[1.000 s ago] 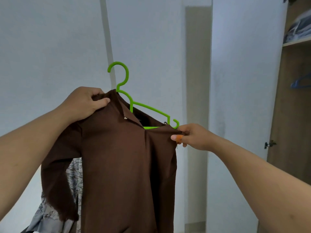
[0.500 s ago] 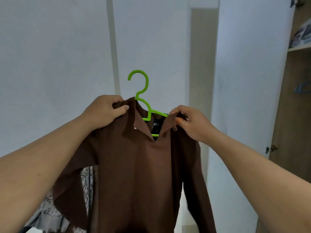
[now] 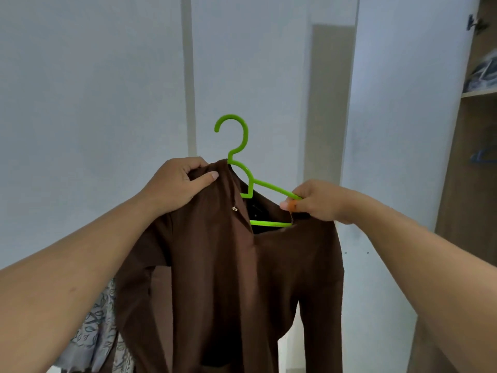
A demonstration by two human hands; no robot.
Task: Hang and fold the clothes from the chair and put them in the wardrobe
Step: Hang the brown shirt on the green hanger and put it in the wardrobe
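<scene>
A brown long-sleeved shirt (image 3: 231, 278) hangs in front of me on a bright green plastic hanger (image 3: 243, 170), whose hook points up and left. My left hand (image 3: 178, 184) pinches the shirt's left shoulder and collar over the hanger. My right hand (image 3: 320, 201) grips the hanger's right arm together with the shirt's right shoulder edge. The right arm of the hanger is bare from the neck to my fingers. Both sleeves hang down loosely.
A grey patterned garment (image 3: 94, 332) shows at the lower left behind the shirt. The open wardrobe (image 3: 468, 184) stands at the right, with its white door (image 3: 398, 130), a shelf with folded items (image 3: 484, 68) and a blue hanger (image 3: 484, 154) inside. White walls fill the background.
The right side of the shirt was pulled up over the hanger, then my right hand moved outward along the hanger's right arm. The shirt's right sleeve now hangs free.
</scene>
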